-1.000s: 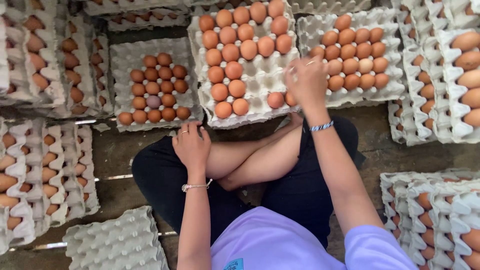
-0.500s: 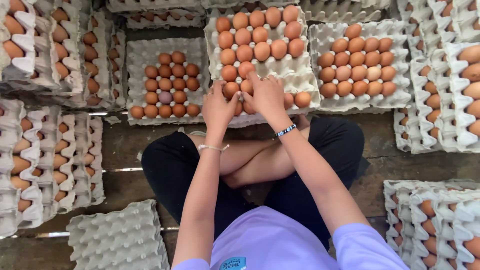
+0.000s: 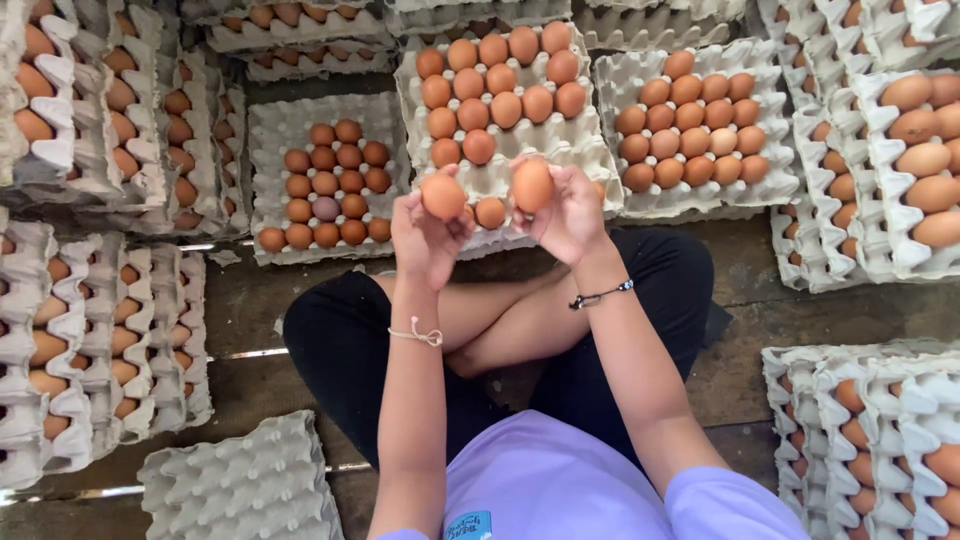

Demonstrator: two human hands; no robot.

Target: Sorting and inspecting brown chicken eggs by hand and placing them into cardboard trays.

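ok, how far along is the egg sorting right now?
Done: the grey pulp tray ahead holds about three rows of brown eggs. In hand: the left hand and right hand each hold one brown egg above it. Left: that tray's near cups look mostly unfilled, and an empty grey tray lies beside the knee.

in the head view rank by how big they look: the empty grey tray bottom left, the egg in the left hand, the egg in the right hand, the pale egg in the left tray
1. Empty grey tray
2. Left-hand egg and right-hand egg: alike, no ranking between them
3. Pale egg: looks smallest, but it lies farther from the camera, so true size is unsure
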